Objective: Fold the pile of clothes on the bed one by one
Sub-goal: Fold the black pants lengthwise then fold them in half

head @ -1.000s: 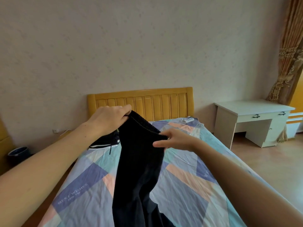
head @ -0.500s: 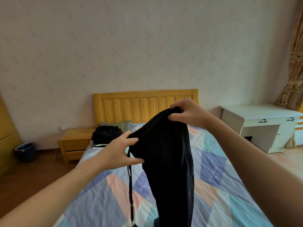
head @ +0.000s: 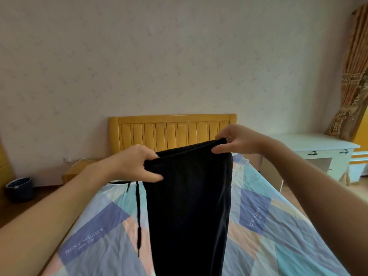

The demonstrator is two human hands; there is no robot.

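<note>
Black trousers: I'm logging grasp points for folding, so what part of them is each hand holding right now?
Both hold the black trousers by the waistband: the left hand pinches its left end, the right hand its right end.

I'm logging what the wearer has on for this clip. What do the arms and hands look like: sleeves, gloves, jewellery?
Both forearms are bare right up to the frame edges; no sleeve shows. The left hand and right hand wear no gloves, and no ring, watch or bracelet is visible on the fingers or wrists. No markings show on either arm.

Pale wall [head: 179,56], white desk [head: 318,142]
</note>
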